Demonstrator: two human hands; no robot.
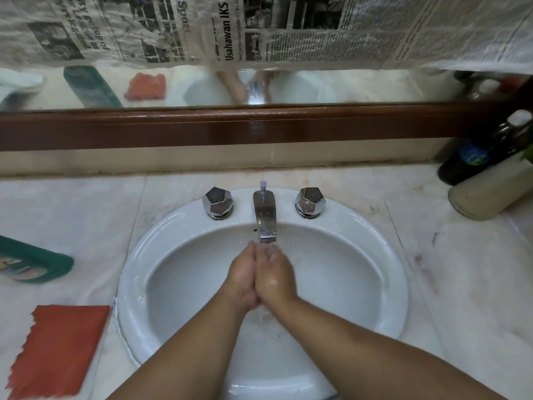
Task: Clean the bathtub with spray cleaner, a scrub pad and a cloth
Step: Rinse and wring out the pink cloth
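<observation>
- White ceramic basin (129,269) set in a marble counter (461,284); near rim cut off by the bottom edge.
- Left hand (241,277) and right hand (276,274) are pressed palm to palm just below the chrome spout (264,217). Fingers straight and close together, holding nothing. Fingertips sit right at the spout mouth.
- Skin looks wet, droplets on the basin wall. Can't tell whether water is running; any stream is hidden by the hands.
- Left knob (217,202) and right knob (310,202) flank the spout. Setting unreadable.
- Red cloth (60,350) lies flat on the counter left of the basin, apart from both hands. Left edge is ragged, lower corner cut off. Cloth or scrub pad: can't tell.
- Green bottle (34,262) lies on its side further back on the left, mostly out of frame, label blurred, top not visible.
- Dark bottle (476,157) and pale bottle (490,192) lean at the far right, tops partly cropped.
- Mirror (346,85) above the wooden frame (202,128) is mostly covered by newspaper (259,27); only the bottom strip reflects, blurred.
</observation>
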